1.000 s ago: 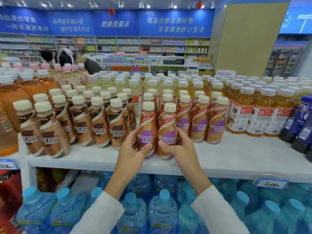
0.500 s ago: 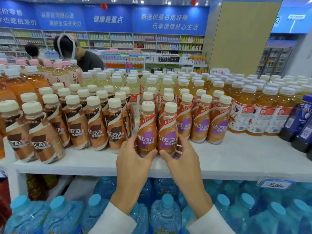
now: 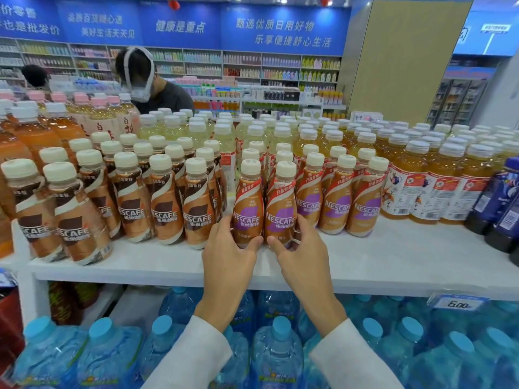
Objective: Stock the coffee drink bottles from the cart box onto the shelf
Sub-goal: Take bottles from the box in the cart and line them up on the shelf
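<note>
Head cam looks down over a white shelf (image 3: 379, 256) packed with drinks. Both hands are out front, each wrapped round the lower part of one coffee drink bottle. Left hand (image 3: 227, 256) grips the left bottle (image 3: 248, 203), thumb across the front near the base, fingers curled round its left side. Right hand (image 3: 303, 256) grips the right bottle (image 3: 280, 209) the same way, mirrored. Those two bottles stand upright, touching each other, bases on the shelf near its front edge, a bit forward of everything else. Both have cream caps and the purple-patch Nescafe label.

Just behind and to the right is a row of matching purple-label bottles (image 3: 334, 203), also upright. To the left sits a block of brown-label Nescafe bottles (image 3: 165, 209), close beside the left hand. Further right are orange juice bottles (image 3: 421, 189) with white labels, then dark blue bottles (image 3: 500, 203) at the edge of frame. Behind it all, pale yellowish drinks (image 3: 224, 136) fill the back of the shelf.

Below the shelf there are big blue water jugs (image 3: 278, 357), and a price tag (image 3: 457, 304) reading 6.00 hangs on the shelf lip. White sleeves (image 3: 345, 357) cover both wrists. A person (image 3: 157, 91) is bent over behind the display, wearing what looks like head straps, hard to say exactly.
</note>
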`<state>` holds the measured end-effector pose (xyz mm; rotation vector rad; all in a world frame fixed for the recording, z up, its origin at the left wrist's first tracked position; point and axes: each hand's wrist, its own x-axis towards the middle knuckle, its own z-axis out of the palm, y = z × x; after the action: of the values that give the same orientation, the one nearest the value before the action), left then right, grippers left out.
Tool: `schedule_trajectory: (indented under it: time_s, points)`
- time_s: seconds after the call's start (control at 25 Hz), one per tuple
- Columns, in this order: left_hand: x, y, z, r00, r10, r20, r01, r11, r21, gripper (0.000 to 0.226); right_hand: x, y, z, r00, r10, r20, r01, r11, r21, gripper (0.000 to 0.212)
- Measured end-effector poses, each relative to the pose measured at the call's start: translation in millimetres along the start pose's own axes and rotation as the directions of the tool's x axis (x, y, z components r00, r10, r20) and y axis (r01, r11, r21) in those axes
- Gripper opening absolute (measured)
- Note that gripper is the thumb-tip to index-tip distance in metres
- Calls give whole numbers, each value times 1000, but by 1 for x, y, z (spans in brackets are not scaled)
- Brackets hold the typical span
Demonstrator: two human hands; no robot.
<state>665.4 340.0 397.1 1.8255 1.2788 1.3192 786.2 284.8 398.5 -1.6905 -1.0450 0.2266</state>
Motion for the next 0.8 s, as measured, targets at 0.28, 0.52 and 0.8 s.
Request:
schedule_trajectory:
  time_s: [0.28,0.52,0.8]
  points:
    - [1,0,1,1000,20,7,-20,1000,-10,75,0,-1,3,999,-10,-35,10,1000,-11,61]
    - [2,-3,1,1000,19,1,-19,998,-51,73,-1,-1,2,999,-15,-33,15,1000,-7,61]
    - [0,-2,0,999,39,5,-38,998,-45,68,-2,-2,2,999,-15,-35,15,1000,-19,59]
